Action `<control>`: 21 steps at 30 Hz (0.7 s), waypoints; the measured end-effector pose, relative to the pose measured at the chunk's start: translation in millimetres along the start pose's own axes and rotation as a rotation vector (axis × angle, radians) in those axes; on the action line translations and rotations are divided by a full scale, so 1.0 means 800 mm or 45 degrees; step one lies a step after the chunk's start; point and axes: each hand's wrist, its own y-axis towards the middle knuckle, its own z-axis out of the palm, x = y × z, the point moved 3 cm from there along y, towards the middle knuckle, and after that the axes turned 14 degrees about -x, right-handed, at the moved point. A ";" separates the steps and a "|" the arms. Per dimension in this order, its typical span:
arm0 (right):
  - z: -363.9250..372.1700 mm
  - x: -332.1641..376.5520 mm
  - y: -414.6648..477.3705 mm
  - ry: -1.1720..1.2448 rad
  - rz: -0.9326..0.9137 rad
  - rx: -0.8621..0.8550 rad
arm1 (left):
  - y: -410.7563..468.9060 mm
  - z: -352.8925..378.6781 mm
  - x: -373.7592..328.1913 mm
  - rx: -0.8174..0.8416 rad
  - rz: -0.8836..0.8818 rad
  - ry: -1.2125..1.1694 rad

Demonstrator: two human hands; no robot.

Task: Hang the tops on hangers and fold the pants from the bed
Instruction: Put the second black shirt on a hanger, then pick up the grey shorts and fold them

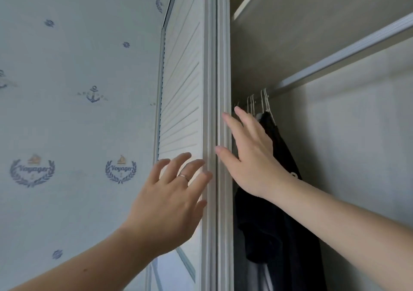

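A white louvred wardrobe door [182, 89] stands slid to the left, its edge frame [220, 67] in the middle of the view. My left hand [169, 203] is spread with relaxed fingers against the door's front near its edge. My right hand [250, 154] lies flat with straight fingers on the inner side of the door's edge. Behind it a black top [281, 212] hangs on a white hanger [267, 103] from the metal rail [348, 53] inside the wardrobe. Several other white hangers hang next to it. The bed and the pants are out of view.
Pale blue wallpaper [78, 112] with anchors and "Voyager" crests covers the wall on the left. A shelf [250, 2] runs above the rail. The rail to the right of the hangers is bare. A light garment [257, 275] shows below the black top.
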 end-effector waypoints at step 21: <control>0.062 0.748 -0.248 1.063 -0.537 0.695 | -0.523 -0.634 0.217 0.691 -0.881 0.726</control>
